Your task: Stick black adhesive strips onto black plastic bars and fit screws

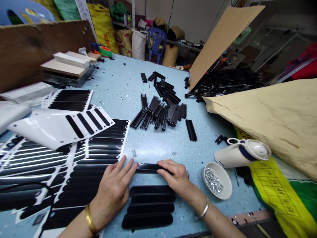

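Note:
A glossy black strip (148,168) lies crosswise on the blue table between my two hands. My left hand (116,183) rests at its left end, palm down with the fingers stretched out. My right hand (174,177) grips the right end between thumb and fingers. Just below, several black strips with rounded ends (151,208) are stacked in a row. Sheets of black oval stickers (106,145) spread to the left, and a mostly peeled white sheet (56,127) lies on top of them.
Loose black plastic parts (170,96) are heaped mid-table. On the right are a white bowl of small metal pieces (226,190), a white jug lying tilted (232,157) and brown paper (272,115). Boxes (70,62) sit at the back left.

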Demonstrator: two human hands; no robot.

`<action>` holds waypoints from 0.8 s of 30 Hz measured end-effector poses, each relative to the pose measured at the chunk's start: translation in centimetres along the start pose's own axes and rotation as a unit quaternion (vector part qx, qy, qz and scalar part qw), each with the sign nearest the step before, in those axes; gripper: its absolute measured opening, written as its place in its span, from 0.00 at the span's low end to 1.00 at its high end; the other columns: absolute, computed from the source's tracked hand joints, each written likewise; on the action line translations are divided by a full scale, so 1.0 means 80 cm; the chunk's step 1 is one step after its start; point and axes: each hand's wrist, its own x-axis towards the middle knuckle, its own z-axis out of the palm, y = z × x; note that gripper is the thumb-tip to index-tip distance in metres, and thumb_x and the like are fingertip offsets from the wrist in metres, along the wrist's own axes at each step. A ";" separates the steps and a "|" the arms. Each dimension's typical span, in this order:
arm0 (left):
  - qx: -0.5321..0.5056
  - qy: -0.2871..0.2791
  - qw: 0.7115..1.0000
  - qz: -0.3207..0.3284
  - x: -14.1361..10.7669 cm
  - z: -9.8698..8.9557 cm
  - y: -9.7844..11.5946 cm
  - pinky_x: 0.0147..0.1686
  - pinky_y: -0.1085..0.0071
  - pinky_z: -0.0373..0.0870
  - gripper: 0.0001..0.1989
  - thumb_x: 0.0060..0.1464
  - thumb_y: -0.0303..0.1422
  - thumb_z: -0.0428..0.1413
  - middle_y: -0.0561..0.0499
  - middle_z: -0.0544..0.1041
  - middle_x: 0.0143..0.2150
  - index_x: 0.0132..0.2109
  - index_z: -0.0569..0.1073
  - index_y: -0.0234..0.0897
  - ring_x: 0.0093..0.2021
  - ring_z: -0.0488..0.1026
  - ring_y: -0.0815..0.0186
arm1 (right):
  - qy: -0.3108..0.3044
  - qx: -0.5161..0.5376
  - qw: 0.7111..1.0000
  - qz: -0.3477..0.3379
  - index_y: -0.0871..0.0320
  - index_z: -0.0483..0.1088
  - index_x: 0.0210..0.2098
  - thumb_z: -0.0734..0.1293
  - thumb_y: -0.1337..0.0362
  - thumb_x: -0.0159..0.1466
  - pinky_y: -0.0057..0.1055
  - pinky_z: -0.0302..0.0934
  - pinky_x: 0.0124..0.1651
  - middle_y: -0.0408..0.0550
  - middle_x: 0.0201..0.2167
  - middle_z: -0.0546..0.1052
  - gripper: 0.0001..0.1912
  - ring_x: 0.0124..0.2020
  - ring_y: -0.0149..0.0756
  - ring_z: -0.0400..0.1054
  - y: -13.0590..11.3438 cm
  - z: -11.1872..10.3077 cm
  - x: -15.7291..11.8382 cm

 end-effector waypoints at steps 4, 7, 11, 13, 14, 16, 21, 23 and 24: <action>0.006 0.001 1.000 0.001 0.000 0.001 0.000 0.44 0.51 0.67 0.26 0.50 0.15 0.46 0.34 0.75 0.55 0.58 0.66 0.27 0.58 0.68 0.40 | -0.013 -0.028 0.999 -0.009 0.58 0.75 0.50 0.69 0.67 0.63 0.35 0.70 0.48 0.54 0.43 0.80 0.15 0.44 0.40 0.75 0.000 0.000 -0.001; 0.006 0.002 1.000 0.005 -0.001 0.002 -0.001 0.45 0.51 0.67 0.27 0.50 0.16 0.46 0.34 0.75 0.55 0.58 0.65 0.27 0.58 0.68 0.40 | -0.002 -0.031 0.999 0.023 0.58 0.76 0.47 0.71 0.66 0.60 0.36 0.71 0.44 0.53 0.40 0.80 0.15 0.40 0.40 0.76 -0.003 -0.014 0.006; -0.001 -0.001 1.000 0.011 -0.004 0.002 -0.004 0.47 0.50 0.67 0.27 0.50 0.17 0.47 0.33 0.74 0.56 0.59 0.64 0.27 0.59 0.67 0.41 | 0.078 -0.022 0.992 0.093 0.58 0.78 0.41 0.67 0.67 0.62 0.34 0.70 0.40 0.52 0.37 0.81 0.10 0.37 0.38 0.75 -0.010 -0.044 0.012; -0.007 0.007 1.000 0.008 -0.004 0.002 -0.006 0.47 0.51 0.67 0.27 0.51 0.17 0.46 0.34 0.75 0.55 0.59 0.64 0.29 0.59 0.67 0.43 | 0.092 -0.032 0.989 0.109 0.59 0.78 0.38 0.66 0.67 0.62 0.33 0.70 0.38 0.51 0.34 0.80 0.09 0.36 0.38 0.75 -0.011 -0.053 0.011; -0.011 0.011 1.000 0.006 -0.004 0.002 -0.006 0.47 0.51 0.67 0.26 0.51 0.17 0.46 0.35 0.75 0.55 0.59 0.64 0.29 0.59 0.68 0.43 | 0.080 -0.039 0.989 0.114 0.59 0.78 0.37 0.67 0.68 0.61 0.32 0.69 0.35 0.51 0.32 0.80 0.08 0.33 0.37 0.74 -0.010 -0.054 0.008; -0.018 0.021 1.000 -0.002 -0.001 0.002 -0.007 0.47 0.52 0.67 0.25 0.53 0.18 0.47 0.35 0.75 0.55 0.58 0.65 0.31 0.59 0.68 0.45 | 0.043 -0.046 0.990 0.125 0.60 0.78 0.36 0.69 0.69 0.57 0.30 0.67 0.30 0.50 0.30 0.79 0.08 0.28 0.35 0.72 -0.008 -0.051 0.003; -0.046 0.030 0.998 -0.007 0.019 -0.005 -0.001 0.49 0.53 0.67 0.22 0.57 0.21 0.47 0.35 0.75 0.55 0.59 0.64 0.30 0.59 0.68 0.47 | 0.022 -0.038 0.989 0.138 0.62 0.77 0.37 0.71 0.72 0.51 0.29 0.67 0.29 0.51 0.32 0.78 0.13 0.26 0.33 0.70 -0.001 -0.038 -0.004; -0.063 0.023 0.998 0.001 0.030 -0.011 0.006 0.51 0.53 0.65 0.20 0.59 0.22 0.48 0.36 0.75 0.55 0.58 0.65 0.31 0.60 0.67 0.48 | 0.019 -0.048 0.989 0.136 0.62 0.77 0.37 0.71 0.73 0.51 0.29 0.66 0.30 0.50 0.32 0.78 0.13 0.28 0.34 0.70 -0.001 -0.035 -0.003; -0.071 0.016 0.997 0.006 0.034 -0.014 0.010 0.52 0.53 0.65 0.19 0.59 0.22 0.48 0.37 0.75 0.56 0.58 0.65 0.31 0.60 0.67 0.49 | 0.014 -0.056 0.990 0.131 0.62 0.77 0.37 0.72 0.73 0.50 0.29 0.66 0.30 0.50 0.32 0.77 0.14 0.29 0.34 0.70 -0.002 -0.036 -0.002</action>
